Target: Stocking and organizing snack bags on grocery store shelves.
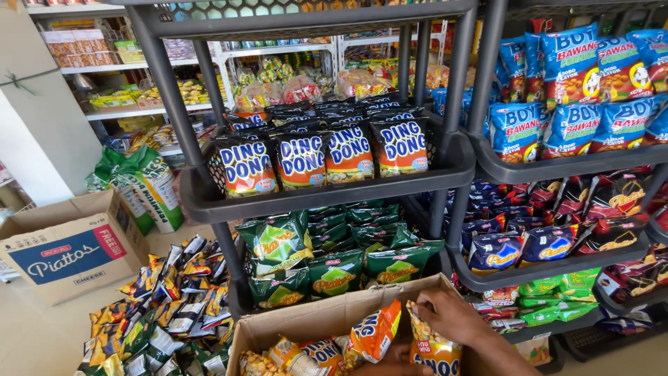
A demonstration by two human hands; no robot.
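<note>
At the bottom centre of the frame, the right hand [452, 317] is closed around the top of an orange-and-yellow snack packet [433, 348], fingers clamped on its upper edge, the packet standing upright inside an open cardboard box [278, 324]. Just left of it, low at the frame edge, the left hand [390, 363] shows only as a few knuckles among the packets; I cannot tell whether it grips anything. More orange packets [372, 334] of the same kind lie tilted in the box, which looks still fairly full.

Judging by how things lie, the stocking of these orange packets is at an early stage: none of them shows on the dark plastic rack [327, 191] directly above the box. That rack's upper shelf already carries a filled row of dark blue snack bags [348, 153], and the shelf below it is packed with green chip bags [334, 268]. The neighbouring rack [557, 167] at right is also loaded, with light blue bags [577, 69] on top, dark blue and red ones further down.

At lower left, a loose heap of mixed packets [167, 306] lies on the floor, unshelved. Beside it, at left, stands a second cardboard carton [69, 251], with green sacks [142, 184] behind it.
</note>
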